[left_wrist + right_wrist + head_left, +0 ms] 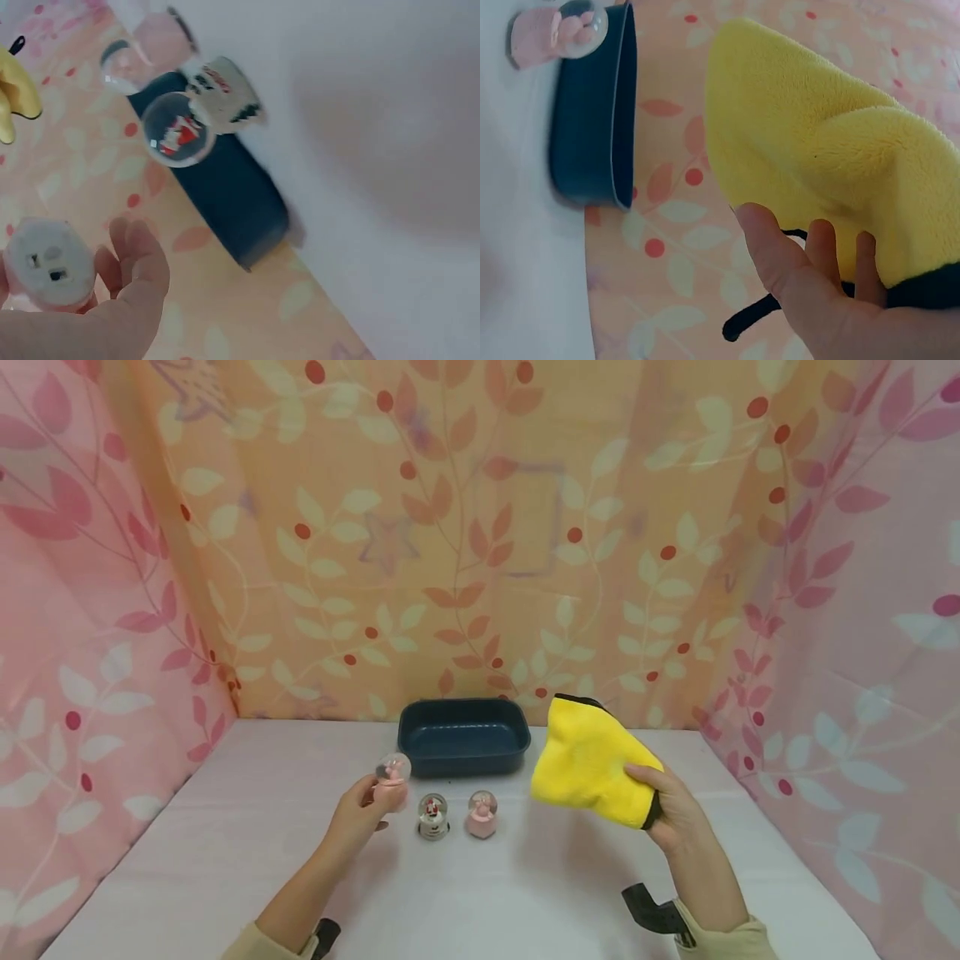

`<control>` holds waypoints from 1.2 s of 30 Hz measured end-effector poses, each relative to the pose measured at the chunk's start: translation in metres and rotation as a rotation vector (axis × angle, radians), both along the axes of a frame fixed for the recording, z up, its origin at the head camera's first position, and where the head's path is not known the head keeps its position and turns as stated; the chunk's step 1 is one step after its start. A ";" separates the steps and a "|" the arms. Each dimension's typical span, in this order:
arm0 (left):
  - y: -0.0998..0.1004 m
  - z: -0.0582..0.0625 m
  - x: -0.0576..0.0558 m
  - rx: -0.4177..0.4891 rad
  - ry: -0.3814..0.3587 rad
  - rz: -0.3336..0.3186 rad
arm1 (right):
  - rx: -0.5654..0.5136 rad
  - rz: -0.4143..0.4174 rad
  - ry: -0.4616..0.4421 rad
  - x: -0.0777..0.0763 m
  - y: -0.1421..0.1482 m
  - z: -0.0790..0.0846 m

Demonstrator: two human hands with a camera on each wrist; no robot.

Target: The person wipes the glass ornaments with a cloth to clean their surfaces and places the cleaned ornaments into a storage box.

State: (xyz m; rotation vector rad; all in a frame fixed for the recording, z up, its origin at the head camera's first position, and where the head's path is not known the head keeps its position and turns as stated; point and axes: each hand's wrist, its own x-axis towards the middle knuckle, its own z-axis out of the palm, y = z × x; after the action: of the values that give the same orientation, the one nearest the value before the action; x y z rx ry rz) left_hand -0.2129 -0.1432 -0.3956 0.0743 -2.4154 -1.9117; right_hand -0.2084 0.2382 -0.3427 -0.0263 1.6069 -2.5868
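Note:
My left hand (pixel 358 814) grips a pink snow globe (pixel 392 777) by its base, lifted in front of the bin's left end. In the left wrist view the underside of that base (pixel 51 264) faces the camera. My right hand (pixel 678 810) pinches a folded yellow cloth (pixel 588 762) with black edging, raised over the right part of the table. A white snow globe (pixel 432 817) with a red figure inside and a second pink snow globe (pixel 482 814) stand upright side by side between the hands.
Behind the globes, a dark blue rectangular bin (pixel 463 768) stands near the back of the white table (pixel 480 902). Leaf-patterned curtains (pixel 450 543) enclose the back and both sides.

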 end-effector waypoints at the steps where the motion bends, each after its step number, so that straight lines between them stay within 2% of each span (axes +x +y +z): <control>1: 0.002 0.002 0.001 0.013 0.006 0.000 | -0.005 -0.004 0.003 0.000 -0.003 0.001; 11: 0.015 0.018 0.006 0.164 0.020 -0.010 | -0.040 -0.018 0.027 0.000 -0.023 0.005; 17: 0.020 0.025 0.007 0.187 0.006 -0.003 | -0.051 -0.017 0.065 -0.002 -0.031 0.004; 23: 0.029 0.028 0.014 0.212 -0.019 -0.005 | -0.045 0.002 0.067 -0.002 -0.039 -0.001; 29: 0.041 0.029 0.017 0.294 0.015 -0.051 | -0.060 0.011 0.102 -0.001 -0.045 -0.004; 36: 0.057 0.030 0.017 0.294 0.003 -0.107 | -0.058 0.009 0.099 0.001 -0.051 -0.004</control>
State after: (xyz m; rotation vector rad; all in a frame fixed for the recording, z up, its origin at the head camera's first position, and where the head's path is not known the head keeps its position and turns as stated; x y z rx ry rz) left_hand -0.1958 -0.0857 -0.3653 -0.0451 -2.1575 -2.2986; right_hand -0.2071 0.1869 -0.3466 -0.1680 1.5581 -2.6643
